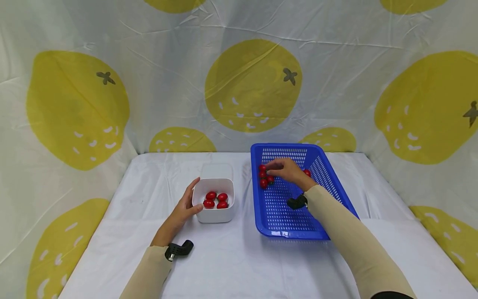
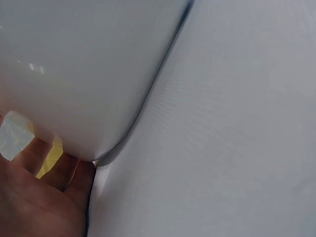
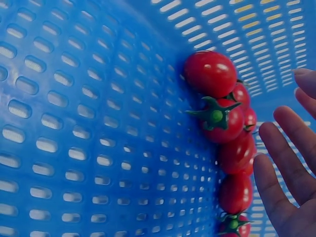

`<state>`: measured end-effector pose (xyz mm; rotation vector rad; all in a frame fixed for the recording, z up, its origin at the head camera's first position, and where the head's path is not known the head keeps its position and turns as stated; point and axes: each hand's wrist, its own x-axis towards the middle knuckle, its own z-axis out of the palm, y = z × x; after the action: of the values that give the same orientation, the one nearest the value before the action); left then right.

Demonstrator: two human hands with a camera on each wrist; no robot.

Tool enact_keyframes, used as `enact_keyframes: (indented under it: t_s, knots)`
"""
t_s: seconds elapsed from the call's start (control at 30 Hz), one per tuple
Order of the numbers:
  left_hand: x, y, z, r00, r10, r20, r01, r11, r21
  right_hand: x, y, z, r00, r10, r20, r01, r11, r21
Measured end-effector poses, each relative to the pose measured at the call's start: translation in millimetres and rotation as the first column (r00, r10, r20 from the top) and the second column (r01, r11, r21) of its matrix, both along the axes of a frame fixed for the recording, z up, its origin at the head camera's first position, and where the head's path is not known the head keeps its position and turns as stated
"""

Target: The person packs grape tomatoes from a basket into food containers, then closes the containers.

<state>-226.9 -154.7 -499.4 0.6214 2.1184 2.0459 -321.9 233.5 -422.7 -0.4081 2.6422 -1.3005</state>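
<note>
My left hand (image 1: 182,209) holds a white square container (image 1: 214,215) at its left side, thumb by the front corner and fingers along the wall. Several red cherry tomatoes (image 1: 222,197) lie inside it. In the left wrist view, fingers (image 2: 61,170) bend against the container's outer wall (image 2: 89,98). My right hand (image 1: 286,169) reaches into a blue slotted basket (image 1: 269,232), above cherry tomatoes (image 1: 263,183) grouped along its left wall. The right wrist view shows spread fingers (image 3: 276,192) beside those tomatoes (image 3: 236,153), some with green stems, and nothing held.
Another cherry tomato (image 1: 307,172) lies toward the basket's right side, partly behind my right hand. A pale, translucent flat piece (image 1: 216,169) lies just behind the white container. White cloth (image 1: 231,265) covers the table, and a lemon-print curtain (image 1: 157,91) stands behind it.
</note>
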Motion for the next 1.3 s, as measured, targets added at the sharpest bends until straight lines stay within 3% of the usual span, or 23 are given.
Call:
enact_keyframes:
  t_s: [0.53,0.87,1.3]
  knots:
    - [-1.0,-1.2,-0.7,1.0,0.013,0.002,-0.013,1.0,-0.017,-4.8,3.0,-11.4,1.0,0.015,0.011,-0.016,0.997,0.073]
    - [-1.8,-1.8,-1.5,1.0,0.013,0.0,-0.013,1.0,-0.019,-2.4,3.8,-14.5,0.993,0.114,-0.025,-0.111,0.988,0.104]
    - [-2.3,-0.7,-3.3,1.0,0.015,0.003,-0.015,1.0,-0.017,-5.9,7.3,-20.1,0.991,0.133,0.01,-0.132,0.974,0.184]
